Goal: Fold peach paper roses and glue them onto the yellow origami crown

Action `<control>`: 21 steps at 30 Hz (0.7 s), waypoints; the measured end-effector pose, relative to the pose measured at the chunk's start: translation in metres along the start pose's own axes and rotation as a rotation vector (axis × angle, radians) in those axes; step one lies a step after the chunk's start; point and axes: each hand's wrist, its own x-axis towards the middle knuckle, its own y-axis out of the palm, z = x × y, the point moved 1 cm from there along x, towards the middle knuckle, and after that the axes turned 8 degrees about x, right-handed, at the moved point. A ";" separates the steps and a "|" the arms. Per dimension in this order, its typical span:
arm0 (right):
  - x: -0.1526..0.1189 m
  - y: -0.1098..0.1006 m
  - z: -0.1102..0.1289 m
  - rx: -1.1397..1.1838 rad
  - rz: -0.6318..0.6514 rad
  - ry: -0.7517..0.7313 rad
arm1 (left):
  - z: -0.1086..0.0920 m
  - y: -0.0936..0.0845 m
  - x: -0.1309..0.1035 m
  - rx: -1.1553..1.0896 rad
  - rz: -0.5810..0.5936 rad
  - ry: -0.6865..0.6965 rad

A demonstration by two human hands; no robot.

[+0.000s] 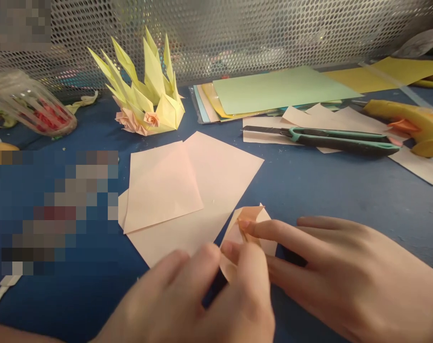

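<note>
A small, partly folded pink paper (250,213) is between my two hands at the lower middle. My left hand (198,295) is closed, its thumb and fingers on the paper's near left part; the fingertips are partly hidden. From the right, my right hand (338,267) presses its index fingertip and thumb into the folds, while its other fingers bend over the table. Flaps of the paper stand up around these fingertips. Just beyond the hands lie flat pink sheets: a smaller square (161,188) on top of a larger one (223,162).
Behind stands a yellow folded-paper piece (152,95) with pink paper roses. Scissors (341,139) rest on paper scraps at right, near a yellow glue gun (402,119). Coloured sheets (284,90) lie along the perforated metal screen (234,33). A clear jar (34,105) is at left.
</note>
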 end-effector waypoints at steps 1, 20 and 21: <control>0.000 -0.001 -0.001 0.023 0.015 0.003 | 0.005 0.000 0.002 0.006 0.048 0.004; 0.017 -0.012 -0.033 0.398 -0.034 0.218 | 0.023 0.010 0.005 -0.571 0.488 -0.217; 0.017 -0.012 -0.033 0.412 -0.025 0.238 | 0.024 0.010 0.006 -0.620 0.494 -0.240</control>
